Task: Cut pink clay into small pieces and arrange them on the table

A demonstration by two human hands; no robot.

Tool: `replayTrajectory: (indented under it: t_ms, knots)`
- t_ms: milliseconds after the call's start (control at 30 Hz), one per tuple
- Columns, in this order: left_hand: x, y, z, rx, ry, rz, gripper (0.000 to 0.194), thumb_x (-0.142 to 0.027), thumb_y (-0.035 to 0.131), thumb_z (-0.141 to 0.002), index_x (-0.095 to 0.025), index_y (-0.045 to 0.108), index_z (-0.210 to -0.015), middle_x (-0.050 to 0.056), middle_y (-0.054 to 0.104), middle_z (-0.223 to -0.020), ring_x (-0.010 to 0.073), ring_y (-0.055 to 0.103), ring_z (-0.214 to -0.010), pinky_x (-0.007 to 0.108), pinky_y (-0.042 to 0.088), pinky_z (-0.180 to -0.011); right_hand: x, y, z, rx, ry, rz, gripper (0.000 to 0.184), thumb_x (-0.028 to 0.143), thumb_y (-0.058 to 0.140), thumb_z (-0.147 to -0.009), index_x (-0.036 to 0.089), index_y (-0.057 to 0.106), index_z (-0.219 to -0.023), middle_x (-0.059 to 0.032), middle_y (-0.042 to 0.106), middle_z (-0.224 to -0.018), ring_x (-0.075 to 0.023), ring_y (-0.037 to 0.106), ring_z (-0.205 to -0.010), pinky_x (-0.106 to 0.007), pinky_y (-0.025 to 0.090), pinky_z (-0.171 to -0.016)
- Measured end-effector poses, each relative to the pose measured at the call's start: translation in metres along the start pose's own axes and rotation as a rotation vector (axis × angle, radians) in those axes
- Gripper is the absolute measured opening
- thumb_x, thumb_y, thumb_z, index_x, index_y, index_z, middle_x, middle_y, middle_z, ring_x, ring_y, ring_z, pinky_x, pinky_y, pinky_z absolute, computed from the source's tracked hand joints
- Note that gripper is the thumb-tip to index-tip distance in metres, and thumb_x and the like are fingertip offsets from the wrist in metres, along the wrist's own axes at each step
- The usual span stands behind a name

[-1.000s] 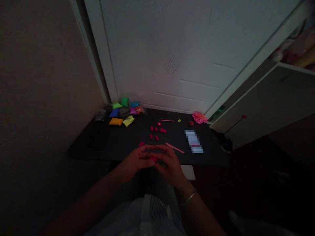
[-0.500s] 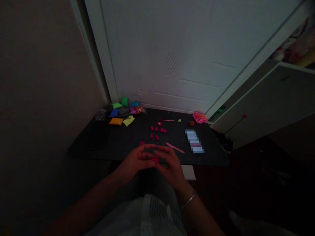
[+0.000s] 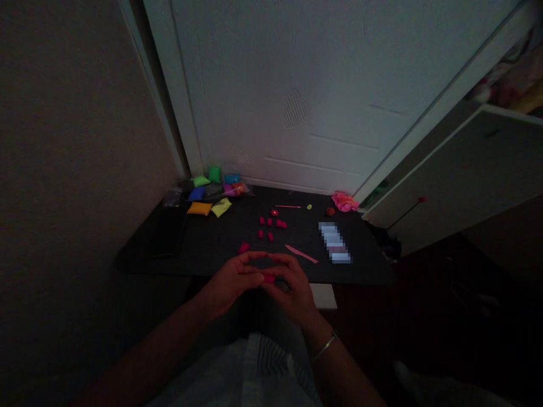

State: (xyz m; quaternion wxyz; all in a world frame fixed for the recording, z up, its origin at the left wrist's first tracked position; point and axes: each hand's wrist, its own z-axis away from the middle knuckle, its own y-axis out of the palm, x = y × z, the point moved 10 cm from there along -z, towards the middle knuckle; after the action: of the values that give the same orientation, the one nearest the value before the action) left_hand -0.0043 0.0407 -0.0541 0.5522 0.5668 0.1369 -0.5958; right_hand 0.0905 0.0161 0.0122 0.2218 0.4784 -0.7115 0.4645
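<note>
Both my hands meet over the near edge of a small black table (image 3: 203, 243). My left hand (image 3: 231, 280) and my right hand (image 3: 292, 282) have their fingers curled together and pinch a small red lump of clay (image 3: 268, 278) between them. A silver bracelet (image 3: 324, 345) circles my right wrist. Just beyond my fingers lie another red clay piece (image 3: 243, 247) and a flat pink tool (image 3: 301, 254). Several small red clay bits (image 3: 270, 224) are scattered at the table's middle.
Coloured clay packets (image 3: 211, 194) are heaped at the table's back left. A pink clay flower (image 3: 344, 202), a thin pink stick (image 3: 287, 206) and a blurred card (image 3: 335, 242) lie to the right. A white door (image 3: 297, 85) stands behind; a cabinet (image 3: 466, 169) is right.
My hands have stayed together at the table's edge, with the fingers shifting slightly around the red clay lump. Nothing on the table has moved.
</note>
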Motion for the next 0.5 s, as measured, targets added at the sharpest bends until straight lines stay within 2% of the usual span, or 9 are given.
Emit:
replayTrajectory:
  t_ms: [233,367,500]
  knots:
    - [-0.0045,0.0002,0.0019,-0.021,0.014,-0.125,0.053,-0.02,0.07,-0.064,-0.017,0.05,-0.112,0.002,0.066,-0.073,0.0144,0.061,-0.071,0.025,0.042,-0.069,-0.0004,0.0046,0.0012,0.03,0.009,-0.018,0.02,0.024,0.061,-0.075,0.026,0.059,-0.095,-0.0044,0.053,-0.111,-0.0177,0.048,-0.106,-0.036,0.04,-0.09]
    - [-0.0034,0.0046,0.0045,-0.018,-0.006,-0.105,0.052,-0.021,0.07,-0.063,-0.016,0.05,-0.111,0.003,0.067,-0.077,0.0145,0.061,-0.071,0.025,0.042,-0.069,-0.0001,0.0062,0.0019,0.054,0.011,-0.035,0.015,0.025,0.061,-0.076,0.027,0.062,-0.091,-0.0035,0.054,-0.11,-0.0172,0.049,-0.105,-0.034,0.041,-0.088]
    - [-0.0009,0.0076,0.0042,0.013,-0.01,-0.067,0.053,-0.02,0.069,-0.063,-0.016,0.049,-0.112,0.004,0.067,-0.08,0.0154,0.062,-0.072,0.028,0.043,-0.071,-0.0009,0.0073,0.0032,0.056,0.008,-0.039,0.024,0.026,0.063,-0.075,0.03,0.062,-0.098,-0.0027,0.054,-0.113,-0.0177,0.049,-0.105,-0.035,0.041,-0.088]
